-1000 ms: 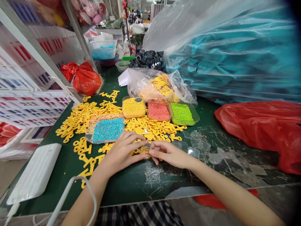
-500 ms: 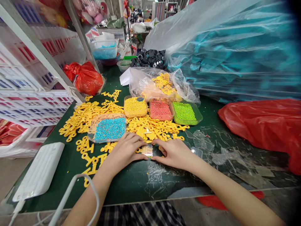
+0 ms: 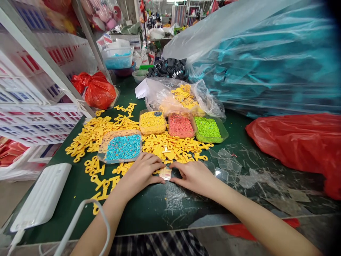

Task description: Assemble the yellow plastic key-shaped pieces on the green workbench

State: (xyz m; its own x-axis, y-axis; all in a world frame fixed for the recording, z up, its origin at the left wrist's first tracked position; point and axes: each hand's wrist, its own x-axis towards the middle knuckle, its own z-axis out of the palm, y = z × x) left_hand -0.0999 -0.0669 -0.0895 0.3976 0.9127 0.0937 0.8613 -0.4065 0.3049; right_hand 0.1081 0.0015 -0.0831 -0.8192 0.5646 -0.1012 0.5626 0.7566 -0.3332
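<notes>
My left hand [image 3: 145, 170] and my right hand [image 3: 194, 176] meet low over the table, thumbs and forefingers curled around a small yellow piece with a shiny clear square on it [image 3: 165, 173]. Each hand grips one side of it; its underside is hidden. Just beyond the fingers lies a heap of yellow plastic pieces with ring ends [image 3: 178, 146]. A tub of blue beads [image 3: 124, 146] stands behind my left hand. To the right of my right hand, thin clear squares [image 3: 221, 174] lie on the tabletop.
Tubs of yellow beads [image 3: 152, 121], red beads [image 3: 181, 126] and green beads [image 3: 208, 128] stand in a row. Behind them slumps a clear bag of yellow pieces [image 3: 186, 96]. A white power bank [image 3: 41, 197] with a cable lies left; a red bag [image 3: 290, 142] lies right.
The view has shifted slightly. Both hands stay around the small piece, which now shows its clear face tilted a little differently, with the right fingertips slightly farther from its upper edge.
</notes>
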